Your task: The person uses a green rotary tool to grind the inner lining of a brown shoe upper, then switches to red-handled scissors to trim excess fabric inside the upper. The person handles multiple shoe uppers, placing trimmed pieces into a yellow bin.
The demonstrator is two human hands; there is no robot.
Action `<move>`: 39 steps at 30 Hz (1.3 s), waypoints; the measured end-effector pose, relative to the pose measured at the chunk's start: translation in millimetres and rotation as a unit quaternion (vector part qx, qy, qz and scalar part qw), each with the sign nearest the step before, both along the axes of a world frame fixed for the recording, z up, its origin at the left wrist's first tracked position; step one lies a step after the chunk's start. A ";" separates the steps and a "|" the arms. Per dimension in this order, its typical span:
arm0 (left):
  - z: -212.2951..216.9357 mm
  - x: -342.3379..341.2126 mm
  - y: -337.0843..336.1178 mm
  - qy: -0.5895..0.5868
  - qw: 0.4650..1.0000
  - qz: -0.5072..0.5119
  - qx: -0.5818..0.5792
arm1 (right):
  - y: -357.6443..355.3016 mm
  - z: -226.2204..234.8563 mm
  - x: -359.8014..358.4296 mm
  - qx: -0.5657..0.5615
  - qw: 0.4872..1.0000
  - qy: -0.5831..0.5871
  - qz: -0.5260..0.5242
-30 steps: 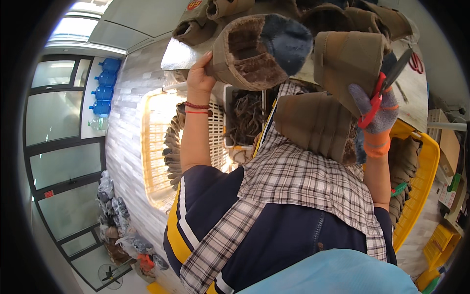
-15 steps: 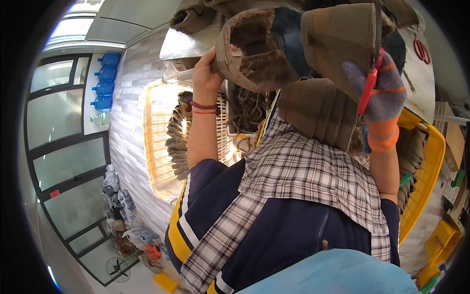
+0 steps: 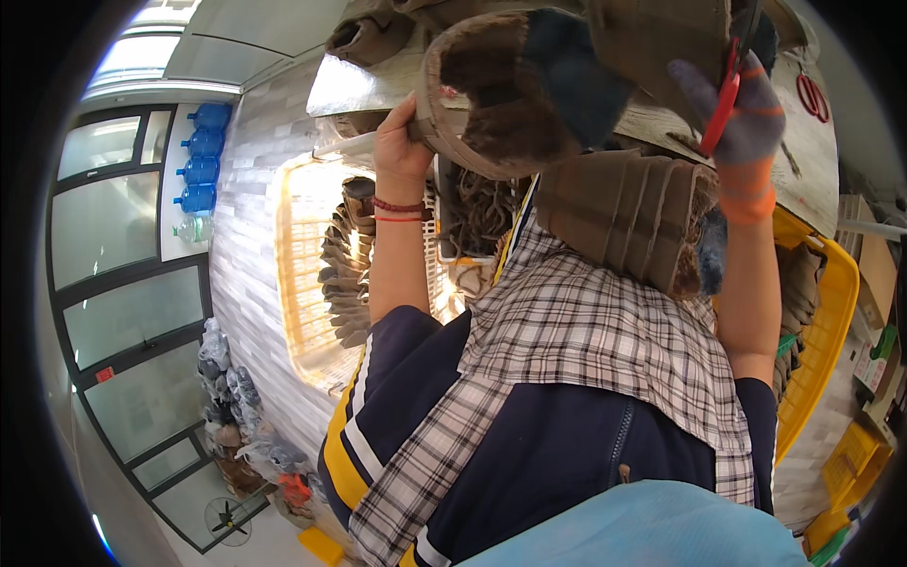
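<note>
Fur-lined brown piece (image 3: 505, 99), open toward the viewer and dark blue across its right part, is held up before the far worktable (image 3: 803, 184). Bare left hand (image 3: 404, 142) grips its left rim, thumb and fingers closed on the edge. Right hand (image 3: 744, 123), in a grey-and-orange glove, is closed around red-handled scissors (image 3: 724, 109); a second brown piece (image 3: 652, 42) is just beside its thumb, though whether the hand grips that too cannot be told. Nearer, a stack of brown pieces (image 3: 614, 217) rests against the plaid apron (image 3: 576, 321). Left stands a pale basket (image 3: 289, 321); right, a yellow basket (image 3: 833, 350).
</note>
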State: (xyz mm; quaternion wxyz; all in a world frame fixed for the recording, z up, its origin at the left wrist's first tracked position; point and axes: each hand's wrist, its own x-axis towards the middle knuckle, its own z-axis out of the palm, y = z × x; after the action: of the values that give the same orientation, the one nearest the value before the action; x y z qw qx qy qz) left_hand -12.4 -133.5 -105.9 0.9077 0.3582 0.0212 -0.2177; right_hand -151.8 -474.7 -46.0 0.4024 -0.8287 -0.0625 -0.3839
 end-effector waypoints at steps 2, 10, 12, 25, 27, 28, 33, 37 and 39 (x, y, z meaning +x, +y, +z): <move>0.2 0.2 14.9 0.004 1.000 0.020 -0.012 | -23.5 -21.9 19.2 0.028 0.997 0.026 0.064; -16.5 -13.9 68.0 -0.015 0.939 -0.222 -0.262 | -38.3 -81.1 14.1 0.046 0.965 0.243 -0.086; -2.6 -31.5 48.6 -0.007 0.994 -0.033 -0.108 | -33.5 -52.6 -0.5 -0.048 0.963 0.213 -0.155; 39.5 -55.1 6.7 -0.074 0.995 0.063 0.016 | 101.7 55.9 8.8 -0.527 0.823 0.208 -0.023; 40.5 -55.7 5.1 -0.078 0.995 0.062 0.019 | 107.6 62.8 15.5 -0.523 0.806 0.278 0.024; 40.6 -55.8 4.9 -0.077 0.995 0.064 0.021 | 109.1 60.8 17.9 -0.535 0.800 0.271 0.021; 38.5 -53.4 2.0 -0.070 0.995 0.065 0.019 | 110.9 42.2 31.1 -0.579 0.766 0.275 0.042; 38.9 -54.7 -1.4 -0.073 0.995 0.058 0.022 | 112.1 34.6 29.3 -0.581 0.782 0.224 0.015; 39.6 -54.8 -2.3 -0.076 0.996 0.048 0.023 | 110.5 34.8 29.5 -0.579 0.795 0.178 0.013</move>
State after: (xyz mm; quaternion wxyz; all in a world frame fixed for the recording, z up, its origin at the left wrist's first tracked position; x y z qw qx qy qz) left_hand -67.2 -135.8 -66.3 0.9078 0.3927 -0.0252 -0.1454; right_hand -122.4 -364.2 -11.2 -0.1439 -0.9598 -0.2111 -0.1161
